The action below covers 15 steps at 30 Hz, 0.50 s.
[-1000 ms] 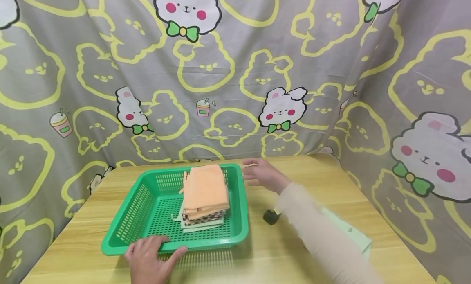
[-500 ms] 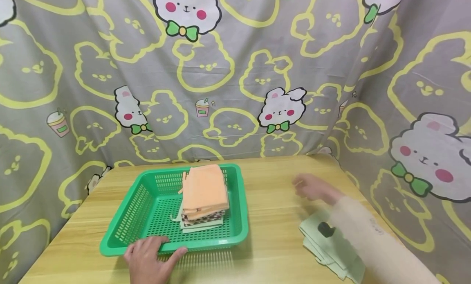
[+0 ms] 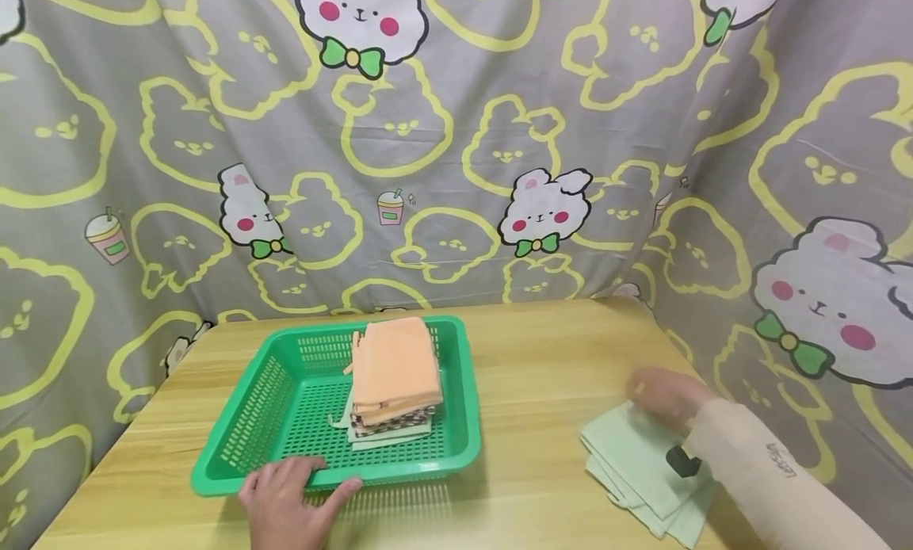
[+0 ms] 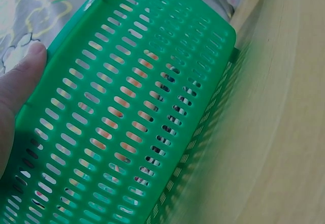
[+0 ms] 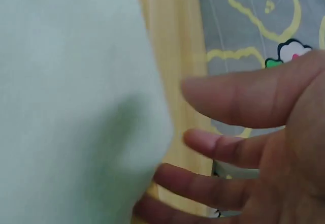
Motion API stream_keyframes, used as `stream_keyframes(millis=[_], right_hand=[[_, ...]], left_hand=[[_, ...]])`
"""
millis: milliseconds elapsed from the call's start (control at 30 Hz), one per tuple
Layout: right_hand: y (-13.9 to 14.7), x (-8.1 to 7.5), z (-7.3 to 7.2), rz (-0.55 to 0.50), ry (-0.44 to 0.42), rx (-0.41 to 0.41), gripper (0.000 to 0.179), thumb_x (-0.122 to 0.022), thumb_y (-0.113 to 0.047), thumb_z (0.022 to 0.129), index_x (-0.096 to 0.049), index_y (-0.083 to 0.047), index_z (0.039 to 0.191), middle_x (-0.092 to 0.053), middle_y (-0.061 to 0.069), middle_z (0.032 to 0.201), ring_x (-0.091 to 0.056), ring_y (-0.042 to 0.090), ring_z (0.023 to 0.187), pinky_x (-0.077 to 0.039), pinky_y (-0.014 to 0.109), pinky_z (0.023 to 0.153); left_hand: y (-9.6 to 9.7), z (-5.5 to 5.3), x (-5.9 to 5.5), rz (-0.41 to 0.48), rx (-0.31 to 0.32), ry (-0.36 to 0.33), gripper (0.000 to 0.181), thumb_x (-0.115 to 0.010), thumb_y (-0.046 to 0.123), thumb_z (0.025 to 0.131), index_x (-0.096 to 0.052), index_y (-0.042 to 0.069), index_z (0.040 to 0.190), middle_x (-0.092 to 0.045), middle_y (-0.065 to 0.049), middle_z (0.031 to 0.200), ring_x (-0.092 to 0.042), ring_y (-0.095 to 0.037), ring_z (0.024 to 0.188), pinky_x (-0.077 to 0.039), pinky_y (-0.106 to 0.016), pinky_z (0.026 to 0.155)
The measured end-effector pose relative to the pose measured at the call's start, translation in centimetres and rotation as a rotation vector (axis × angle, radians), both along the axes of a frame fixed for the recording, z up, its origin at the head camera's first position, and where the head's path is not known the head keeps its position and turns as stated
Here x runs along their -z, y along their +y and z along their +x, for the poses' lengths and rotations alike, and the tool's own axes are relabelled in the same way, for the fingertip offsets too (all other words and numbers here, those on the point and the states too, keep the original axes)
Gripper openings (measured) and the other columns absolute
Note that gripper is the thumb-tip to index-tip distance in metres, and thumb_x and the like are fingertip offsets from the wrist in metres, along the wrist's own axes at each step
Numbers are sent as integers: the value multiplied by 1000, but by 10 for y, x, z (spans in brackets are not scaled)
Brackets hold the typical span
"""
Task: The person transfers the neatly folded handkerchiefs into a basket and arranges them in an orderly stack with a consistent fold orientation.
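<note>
A green plastic basket [image 3: 467, 423] stands on the table, and my left hand [image 3: 288, 506] grips its near rim, thumb on the outer side. Inside the basket, toward its right, lies a stack of folded cloths: a peach towel [image 3: 395, 364] on top, a dark checked cloth [image 3: 406, 420] and a pale one beneath. On the right of the table is a folded light green cloth [image 3: 638, 463]. My right hand [image 3: 666, 395] is over this cloth's far edge, blurred in the head view. The right wrist view shows its fingers [image 5: 228, 99] spread, with nothing gripped between them.
A wooden table [image 3: 531, 391] carries everything. Behind and to the right hangs a grey curtain [image 3: 456, 162] with cartoon rabbits. A small black device [image 3: 682, 460] sits at the right wrist, in front of the light green cloth.
My right hand has moved from beside the basket's far right corner, rightward and nearer, to the light green cloth. The left hand stays on the basket rim.
</note>
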State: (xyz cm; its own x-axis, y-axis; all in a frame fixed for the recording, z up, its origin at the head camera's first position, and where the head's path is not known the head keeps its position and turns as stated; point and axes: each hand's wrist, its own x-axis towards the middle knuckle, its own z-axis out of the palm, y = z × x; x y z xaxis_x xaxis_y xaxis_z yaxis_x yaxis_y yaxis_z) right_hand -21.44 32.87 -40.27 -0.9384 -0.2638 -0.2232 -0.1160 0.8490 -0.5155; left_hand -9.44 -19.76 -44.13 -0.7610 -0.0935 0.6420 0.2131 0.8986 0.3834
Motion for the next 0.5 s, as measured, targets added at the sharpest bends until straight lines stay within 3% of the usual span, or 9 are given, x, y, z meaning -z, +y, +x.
stream_keyframes(millis=[167,233,300,367,500], right_hand=[[-3,-2,13,115,-77,30,27,-76,-6,66,-54,-3,83,-50,9,74,-49,26,70,-43,39,64],[-6,-1,15,123,-77,43,28,-73,2,56,-52,-7,71,-44,2,65,-42,20,61,-37,33,56],[-8,1,15,102,-81,44,27,-66,8,53,-50,-11,63,-41,-1,60,-39,16,56,-34,29,52],[-8,5,12,50,-91,32,30,-62,11,55,-44,-14,56,-35,-4,55,-33,12,51,-31,25,48],[-3,18,2,-162,-119,-47,38,-62,5,73,-38,-18,55,-32,-9,52,-30,6,47,-29,21,45]], left_hand=[[1,0,-1,-7,-2,-2,51,-79,60,66,-67,12,78,-66,-6,81,-54,-32,80,-26,-58,83],[1,1,-1,-5,-4,-4,50,-79,59,66,-67,12,78,-66,-6,81,-55,-32,80,-27,-57,83],[1,1,-2,-5,-7,-9,50,-79,59,66,-67,12,79,-67,-6,82,-55,-32,81,-27,-57,84],[2,1,-2,-7,-8,-22,50,-79,58,66,-67,12,80,-67,-6,82,-55,-32,82,-27,-57,84],[2,1,-3,-11,-10,-45,49,-80,58,67,-67,12,81,-67,-6,83,-56,-33,83,-27,-57,85]])
